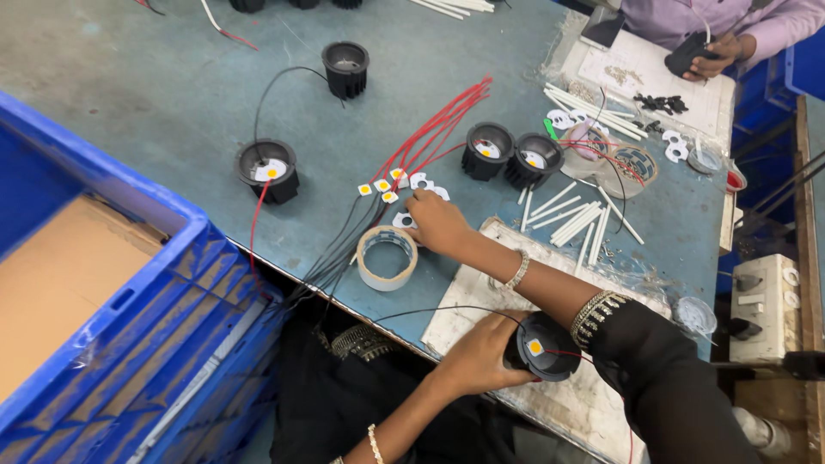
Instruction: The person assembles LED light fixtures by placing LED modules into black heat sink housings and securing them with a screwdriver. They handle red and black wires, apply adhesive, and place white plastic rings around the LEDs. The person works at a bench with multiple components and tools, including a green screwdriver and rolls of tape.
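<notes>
Presently, items on the desk (172, 94) were recorded as follows.
Left hand (481, 354): closed around a black round lamp housing (543, 347), held at the near desk edge; a small yellow chip showed in its middle, a red and a black wire leading off it.
Right hand (436, 222): reached across the left arm, fingers curled down onto white chip holders (404, 220); grip on any one piece could not be told.
Yellow chips (381, 186): scattered just beside the right hand.
Tape roll (387, 257): lay flat, near the right hand.
Red wires (438, 120): fanned out beyond the chips.
Other housings (510, 158): two side by side, more farther left.
Blue crate (112, 283): at the left edge.
Another person's hand (720, 53): far corner, held a dark object.
</notes>
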